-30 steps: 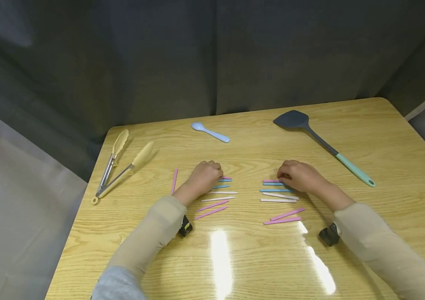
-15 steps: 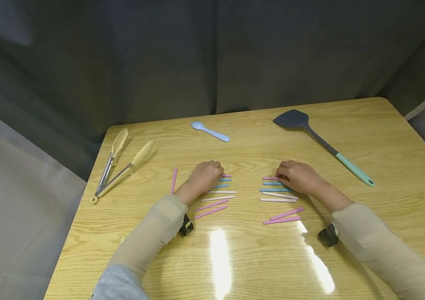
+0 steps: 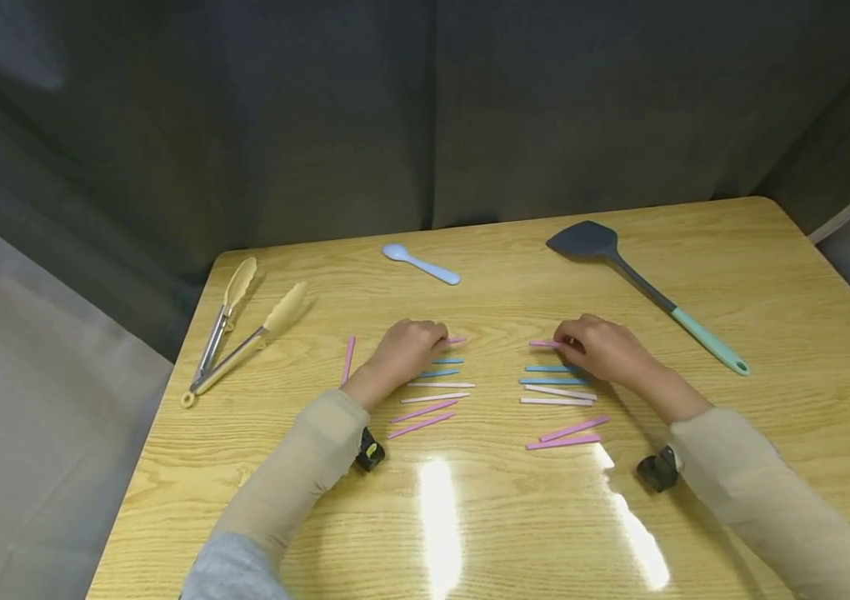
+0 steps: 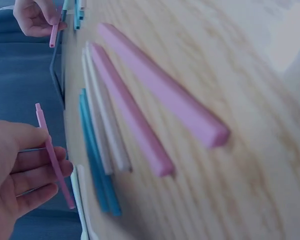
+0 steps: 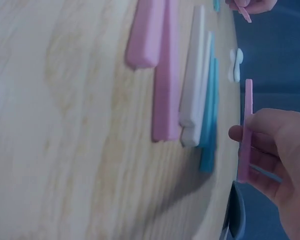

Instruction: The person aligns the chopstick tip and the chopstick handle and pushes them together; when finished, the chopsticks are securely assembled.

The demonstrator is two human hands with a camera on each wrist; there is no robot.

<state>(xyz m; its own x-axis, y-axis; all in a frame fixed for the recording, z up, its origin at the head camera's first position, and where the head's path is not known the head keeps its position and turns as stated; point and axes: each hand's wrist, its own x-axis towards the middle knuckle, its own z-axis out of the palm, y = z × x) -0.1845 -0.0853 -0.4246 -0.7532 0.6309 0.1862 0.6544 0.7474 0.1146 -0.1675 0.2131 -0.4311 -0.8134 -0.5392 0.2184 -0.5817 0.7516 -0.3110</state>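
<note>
My left hand (image 3: 408, 348) pinches a thin pink stick (image 4: 54, 157) between thumb and fingers, lifted off the table. A second pink stick (image 5: 246, 132) is pinched the same way in my right hand (image 3: 603, 348). Below the left hand lies a column of sticks: blue sticks (image 3: 446, 373), white sticks (image 3: 436, 397) and pink sticks (image 3: 422, 425). A matching column by the right hand has blue sticks (image 3: 552, 381), white sticks (image 3: 556, 402) and pink sticks (image 3: 563, 445), two of each. One more pink stick (image 3: 348, 358) lies apart, left of the left hand.
Yellow-tipped tongs (image 3: 233, 342) lie spread at the table's left. A pale blue spoon (image 3: 422, 264) is near the back edge. At the back right rests a dark turner (image 3: 642, 287) with a mint handle. The wooden table (image 3: 530, 533) has glare in front.
Both hands have raised their pink sticks from the tops of the two columns, moving slightly away from the blue sticks. The other sticks and the utensils stay put.
</note>
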